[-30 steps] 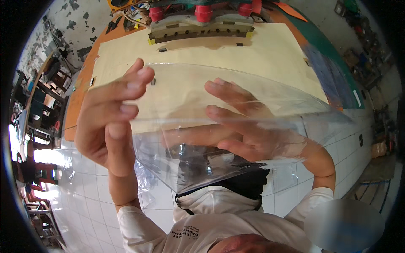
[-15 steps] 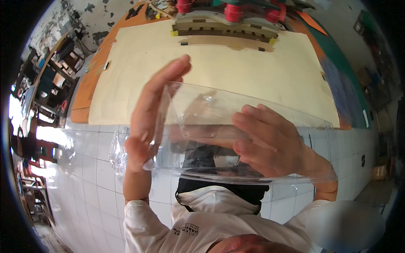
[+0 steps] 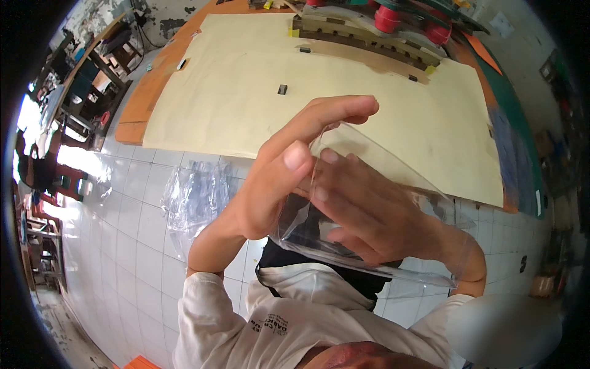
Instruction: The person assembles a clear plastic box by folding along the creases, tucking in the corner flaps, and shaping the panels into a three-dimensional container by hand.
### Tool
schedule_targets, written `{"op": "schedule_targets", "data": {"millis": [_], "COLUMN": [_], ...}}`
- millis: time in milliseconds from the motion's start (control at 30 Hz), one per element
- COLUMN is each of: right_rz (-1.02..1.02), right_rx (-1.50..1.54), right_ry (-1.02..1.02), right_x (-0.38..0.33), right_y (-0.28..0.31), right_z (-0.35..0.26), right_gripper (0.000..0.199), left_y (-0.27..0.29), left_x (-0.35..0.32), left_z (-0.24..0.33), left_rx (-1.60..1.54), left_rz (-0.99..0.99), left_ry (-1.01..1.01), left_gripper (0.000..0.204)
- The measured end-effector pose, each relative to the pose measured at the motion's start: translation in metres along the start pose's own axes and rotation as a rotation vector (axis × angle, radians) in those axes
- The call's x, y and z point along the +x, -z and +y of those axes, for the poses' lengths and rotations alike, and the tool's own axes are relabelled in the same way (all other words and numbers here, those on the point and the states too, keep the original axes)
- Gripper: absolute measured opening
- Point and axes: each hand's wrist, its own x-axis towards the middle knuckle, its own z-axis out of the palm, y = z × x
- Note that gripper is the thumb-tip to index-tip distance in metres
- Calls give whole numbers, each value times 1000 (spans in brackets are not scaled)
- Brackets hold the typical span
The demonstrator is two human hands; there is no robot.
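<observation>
A clear plastic box (image 3: 393,258) is held up in front of my torso, tilted with its right end lower. My left hand (image 3: 270,178) cups its left end, thumb on the near side and fingers stretched along the far corner. My right hand (image 3: 381,212) shows through the clear walls and appears to be inside the box. Its fingers are loosely spread and point toward the left end. Reflections hide exactly where the fingertips touch the plastic.
A cream sheet (image 3: 233,80) covers the wooden table (image 3: 132,126) ahead. On it stand a machine with red parts (image 3: 387,19) and a small black block (image 3: 282,90). A clear plastic bundle (image 3: 200,190) lies left of my arm, above white floor tiles (image 3: 132,246).
My left hand has moved right and curled from a flat pose around the box's end. The box has tilted, its right end lower. My head view has shifted, uncovering the plastic bundle.
</observation>
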Motion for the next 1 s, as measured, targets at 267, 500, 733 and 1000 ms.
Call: {"op": "schedule_targets", "data": {"millis": [267, 500, 733, 1000], "right_rz": [110, 92, 110, 13], "right_rx": [11, 52, 86, -25], "right_ry": [12, -19, -49, -35], "right_x": [6, 6, 1, -3], "right_y": [-16, -16, -12, -5], "right_z": [4, 3, 6, 3], "right_gripper": [60, 67, 79, 84], "left_y": [9, 17, 6, -4], "left_x": [2, -1, -27, -29], "left_z": [3, -6, 17, 19], "left_rx": [78, 101, 454, 420], "left_rz": [-73, -62, -7, -36], "left_ry": [38, -94, 35, 118], "left_gripper": [60, 70, 117, 106]}}
